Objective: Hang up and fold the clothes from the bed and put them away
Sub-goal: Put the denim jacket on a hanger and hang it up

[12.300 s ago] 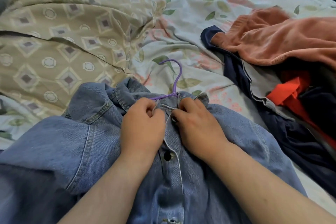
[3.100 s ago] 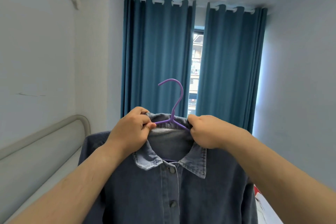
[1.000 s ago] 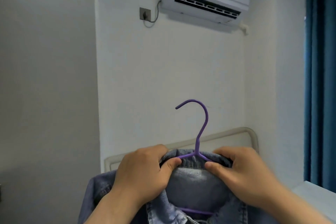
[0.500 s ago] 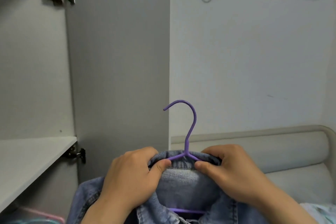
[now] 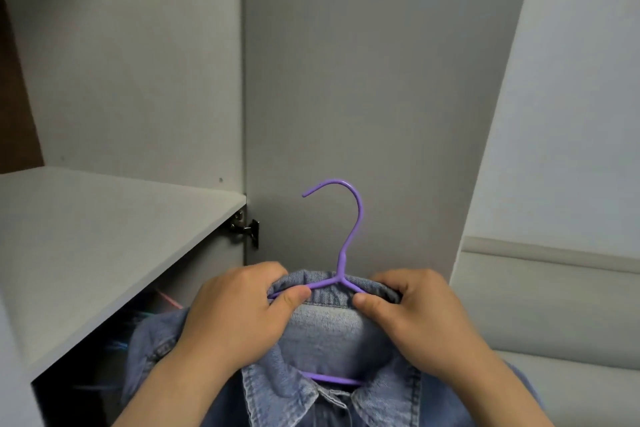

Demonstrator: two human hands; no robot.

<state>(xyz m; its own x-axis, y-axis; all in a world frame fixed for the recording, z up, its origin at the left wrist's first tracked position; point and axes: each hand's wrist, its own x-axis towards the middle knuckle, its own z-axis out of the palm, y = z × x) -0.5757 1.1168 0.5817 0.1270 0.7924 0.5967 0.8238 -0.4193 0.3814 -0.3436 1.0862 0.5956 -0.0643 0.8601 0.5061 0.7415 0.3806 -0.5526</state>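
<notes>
The left hand (image 5: 239,315) is curled over the collar of the denim shirt (image 5: 325,326), thumb pinching the cloth onto the purple hanger (image 5: 349,236). The right hand (image 5: 422,319) grips the other side the same way, so the shirt hangs between them in front of the wardrobe, its hook upright and opening left. The shirt probably belongs in the dark compartment low on the left. To hang it well, keep the collar pinned so that it cannot slip, lower it under the shelf (image 5: 104,236), and turn the hook toward the rail, which is not in view. Blurred coloured streaks (image 5: 166,300) show in that compartment. Rightward stand a hinge (image 5: 247,229), a grey open door (image 5: 363,80), a pale wall (image 5: 571,114) and a padded headboard (image 5: 554,288).
</notes>
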